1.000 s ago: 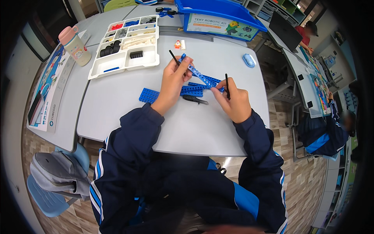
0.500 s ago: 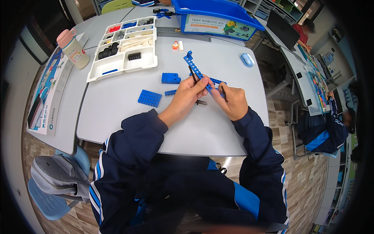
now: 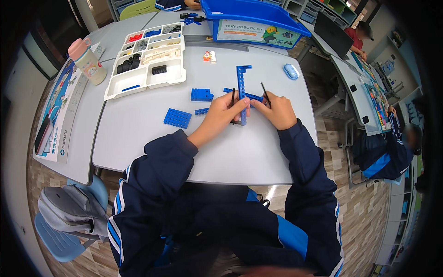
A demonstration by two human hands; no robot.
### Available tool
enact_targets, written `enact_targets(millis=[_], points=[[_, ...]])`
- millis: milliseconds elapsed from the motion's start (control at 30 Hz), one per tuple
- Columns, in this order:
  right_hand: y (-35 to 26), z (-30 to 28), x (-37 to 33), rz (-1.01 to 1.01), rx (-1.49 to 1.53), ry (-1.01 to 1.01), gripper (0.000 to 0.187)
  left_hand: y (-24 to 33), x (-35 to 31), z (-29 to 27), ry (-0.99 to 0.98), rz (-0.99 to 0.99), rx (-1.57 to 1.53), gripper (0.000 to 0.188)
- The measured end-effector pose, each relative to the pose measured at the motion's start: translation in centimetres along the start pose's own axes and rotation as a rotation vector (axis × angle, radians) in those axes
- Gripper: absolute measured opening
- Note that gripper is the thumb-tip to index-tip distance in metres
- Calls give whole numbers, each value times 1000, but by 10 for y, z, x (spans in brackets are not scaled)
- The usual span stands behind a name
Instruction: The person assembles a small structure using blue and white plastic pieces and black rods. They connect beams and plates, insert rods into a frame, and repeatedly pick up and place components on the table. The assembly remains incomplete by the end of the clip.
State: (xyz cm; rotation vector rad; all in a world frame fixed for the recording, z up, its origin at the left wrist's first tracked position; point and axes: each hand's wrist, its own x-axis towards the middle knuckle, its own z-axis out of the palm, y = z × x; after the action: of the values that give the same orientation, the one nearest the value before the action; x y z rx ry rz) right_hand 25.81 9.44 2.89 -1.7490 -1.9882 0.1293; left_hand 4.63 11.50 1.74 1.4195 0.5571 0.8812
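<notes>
A long blue perforated beam with a short piece jutting sideways at its far end stands out from my left hand, whose fingers pinch it. Against these fingers runs a thin black rod. My right hand is closed around another slim black rod, its thumb close to the blue beam. Behind the hands another blue beam is partly covered. Left of them lie a blue block, a blue studded plate and a short blue strip.
A white sorting tray with wheels and small parts sits at the far left, by a pink-capped bottle. At the back stand a blue bin and a small figure. A light-blue case lies right. Other people sit nearby.
The long blue beam has swung from leaning left to nearly straight away from me. My right hand has drawn slightly right, and its black rod now shows more fully.
</notes>
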Motion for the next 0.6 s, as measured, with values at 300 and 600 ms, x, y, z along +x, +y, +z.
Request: enact_targets(millis=[300, 600], points=[[-12, -14, -3, 180, 834, 62, 45, -4, -6, 9, 24, 119, 465, 32], [-18, -9, -11, 160, 1204, -25, 36, -3, -12, 14, 86, 2, 251, 40]])
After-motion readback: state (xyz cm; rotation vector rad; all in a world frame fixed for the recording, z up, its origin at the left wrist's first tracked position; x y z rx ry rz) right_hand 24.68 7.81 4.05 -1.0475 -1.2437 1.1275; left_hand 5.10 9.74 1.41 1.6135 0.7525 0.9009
